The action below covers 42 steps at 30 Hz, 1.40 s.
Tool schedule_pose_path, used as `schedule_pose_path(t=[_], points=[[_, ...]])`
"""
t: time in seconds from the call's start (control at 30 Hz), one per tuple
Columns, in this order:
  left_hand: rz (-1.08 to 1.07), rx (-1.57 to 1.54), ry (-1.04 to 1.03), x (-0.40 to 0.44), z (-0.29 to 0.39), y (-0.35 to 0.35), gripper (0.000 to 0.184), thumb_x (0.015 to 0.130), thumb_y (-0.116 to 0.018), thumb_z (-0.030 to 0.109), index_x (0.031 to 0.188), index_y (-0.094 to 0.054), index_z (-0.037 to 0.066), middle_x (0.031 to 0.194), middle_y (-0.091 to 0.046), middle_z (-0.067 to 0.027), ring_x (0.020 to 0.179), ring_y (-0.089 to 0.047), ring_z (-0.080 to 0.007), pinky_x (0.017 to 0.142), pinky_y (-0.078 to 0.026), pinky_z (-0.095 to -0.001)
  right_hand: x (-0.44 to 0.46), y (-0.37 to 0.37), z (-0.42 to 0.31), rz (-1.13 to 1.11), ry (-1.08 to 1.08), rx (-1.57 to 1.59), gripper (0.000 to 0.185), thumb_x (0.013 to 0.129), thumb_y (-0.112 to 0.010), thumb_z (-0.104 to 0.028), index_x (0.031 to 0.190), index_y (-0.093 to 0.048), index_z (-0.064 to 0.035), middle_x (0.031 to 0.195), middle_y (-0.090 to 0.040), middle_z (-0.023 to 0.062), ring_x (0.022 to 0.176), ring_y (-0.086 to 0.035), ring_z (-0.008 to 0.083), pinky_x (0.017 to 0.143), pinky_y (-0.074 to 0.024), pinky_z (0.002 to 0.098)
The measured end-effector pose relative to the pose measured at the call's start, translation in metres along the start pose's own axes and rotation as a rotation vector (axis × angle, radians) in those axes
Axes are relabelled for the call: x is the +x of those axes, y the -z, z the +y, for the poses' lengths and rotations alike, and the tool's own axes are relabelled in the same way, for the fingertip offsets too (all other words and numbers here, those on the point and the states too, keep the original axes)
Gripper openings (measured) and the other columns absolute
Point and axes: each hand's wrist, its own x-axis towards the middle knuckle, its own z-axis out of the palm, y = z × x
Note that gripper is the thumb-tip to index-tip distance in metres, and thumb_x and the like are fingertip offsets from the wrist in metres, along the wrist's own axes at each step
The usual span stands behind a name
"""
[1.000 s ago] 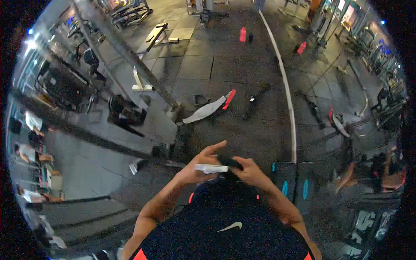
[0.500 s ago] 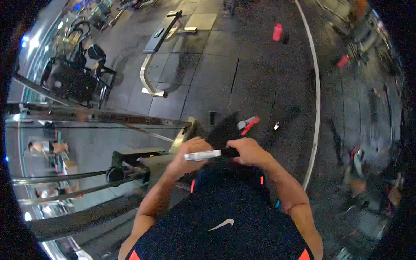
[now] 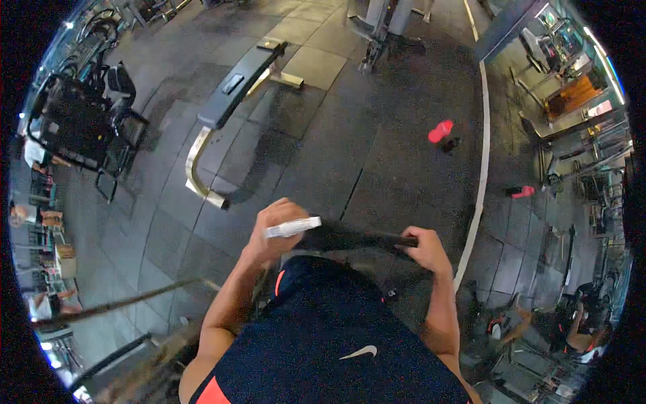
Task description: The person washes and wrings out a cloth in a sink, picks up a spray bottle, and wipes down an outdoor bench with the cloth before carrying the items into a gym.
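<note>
A dark strap (image 3: 363, 238) stretches between my two hands in front of my waist. My left hand (image 3: 279, 230) is closed on its left end, where a white, bar-like piece (image 3: 293, 227) lies across the fingers. My right hand (image 3: 429, 250) grips the other end with the fingers curled round it. The strap is dark against the dark floor, so its full outline is hard to make out.
A padded bench (image 3: 235, 91) with a phone-like object on it stands ahead left. A red bottle (image 3: 441, 131) is on the floor near a mirror's pale edge strip (image 3: 482, 175). Gym machines (image 3: 81, 121) line the left.
My hands have moved apart, pulling the dark strap out between them. The view has shifted forward, so the bench and red bottle appear closer and the grey and red items ahead are out of sight.
</note>
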Motion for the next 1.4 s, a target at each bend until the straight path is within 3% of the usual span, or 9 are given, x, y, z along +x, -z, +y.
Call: schedule_pose_path(t=[0.13,0.27,0.43,0.73,0.8,0.9,1.07,1.27,1.4], points=[[-0.085,-0.228,-0.170,0.197,-0.070,0.024,0.020,0.066,-0.069,0.001,0.086,-0.065,0.002,0.085,-0.067,-0.0098,0.076,-0.063,-0.0284,0.072,-0.050,-0.0387,0.099,0.094,-0.020,0.223,-0.323,0.126,0.032,0.063,-0.078,-0.004,0.092,-0.063,-0.0037,0.091,-0.068,0.0138,0.088,-0.067,0.0271,0.080,-0.0500,0.0342],[-0.155,-0.187,-0.103,0.303,-0.156,0.028,0.019,0.068,-0.069,0.002,0.086,-0.066,0.002,0.085,-0.067,-0.0100,0.076,-0.063,-0.0272,0.072,-0.049,-0.0373,0.197,0.139,-0.025,0.437,-0.176,0.284,0.037,0.065,-0.084,-0.013,0.084,-0.053,-0.0036,0.082,-0.056,0.0041,0.081,-0.054,0.0140,0.075,-0.0437,0.0290],[-0.032,-0.139,0.331,0.420,-0.285,0.033,0.018,0.070,-0.067,0.000,0.088,-0.067,0.001,0.084,-0.067,-0.0107,0.077,-0.064,-0.0244,0.071,-0.050,-0.0354,0.408,0.206,0.000,0.241,0.047,0.353,0.039,0.073,-0.080,-0.031,0.089,-0.059,-0.0024,0.084,-0.063,0.0086,0.081,-0.061,0.0190,0.076,-0.0483,0.0320],[0.484,0.104,0.576,0.578,-0.422,0.164,0.019,0.071,-0.060,-0.004,0.087,-0.068,0.003,0.080,-0.065,-0.0078,0.071,-0.063,-0.0154,0.065,-0.048,-0.0279,0.852,0.308,-0.107,-0.163,0.471,0.216,0.031,0.084,-0.070,-0.034,0.088,-0.063,-0.0041,0.076,-0.064,0.0188,0.072,-0.065,0.0372,0.065,-0.0503,0.0412],[0.595,0.216,0.636,0.600,-0.462,0.178,0.020,0.070,-0.059,-0.005,0.087,-0.068,0.003,0.079,-0.066,-0.0072,0.070,-0.062,-0.0142,0.065,-0.048,-0.0275,0.932,0.311,-0.123,-0.196,0.659,0.194,0.027,0.085,-0.071,-0.030,0.086,-0.063,-0.0042,0.067,-0.062,0.0144,0.058,-0.061,0.0256,0.057,-0.0466,0.0355],[0.578,0.390,0.531,0.641,-0.547,0.203,0.022,0.070,-0.058,-0.005,0.088,-0.068,0.002,0.080,-0.070,-0.0092,0.073,-0.066,-0.0143,0.069,-0.051,-0.0281,1.041,0.314,-0.136,-0.353,0.690,0.054,0.030,0.087,-0.067,-0.035,0.088,-0.064,-0.0054,0.070,-0.063,0.0165,0.064,-0.064,0.0334,0.060,-0.0484,0.0400],[0.625,0.033,0.624,0.815,-0.673,0.270,0.025,0.069,-0.061,-0.001,0.091,-0.070,0.004,0.084,-0.070,-0.0095,0.075,-0.067,-0.0203,0.070,-0.052,-0.0298,1.204,0.360,-0.135,-0.456,0.628,0.148,0.033,0.089,-0.066,-0.036,0.088,-0.065,-0.0026,0.068,-0.061,0.0147,0.058,-0.058,0.0237,0.060,-0.0466,0.0385],[0.216,0.119,0.101,1.072,-0.775,0.361,0.022,0.067,-0.068,0.000,0.089,-0.066,0.003,0.085,-0.067,-0.0112,0.076,-0.061,-0.0294,0.072,-0.050,-0.0379,1.414,0.415,-0.152,-1.006,1.122,1.257,0.042,0.089,-0.063,-0.034,0.084,-0.068,0.0069,0.066,-0.063,0.0137,0.059,-0.058,0.0272,0.055,-0.0425,0.0370],[0.158,-0.055,0.140,1.190,-0.852,0.386,0.021,0.069,-0.066,0.000,0.090,-0.066,0.002,0.085,-0.065,-0.0118,0.076,-0.062,-0.0293,0.070,-0.050,-0.0366,1.585,0.407,-0.175,-1.075,0.982,1.708,0.037,0.089,-0.064,-0.032,0.079,-0.067,0.0035,0.050,-0.054,0.0110,0.040,-0.051,0.0216,0.042,-0.0383,0.0367]])
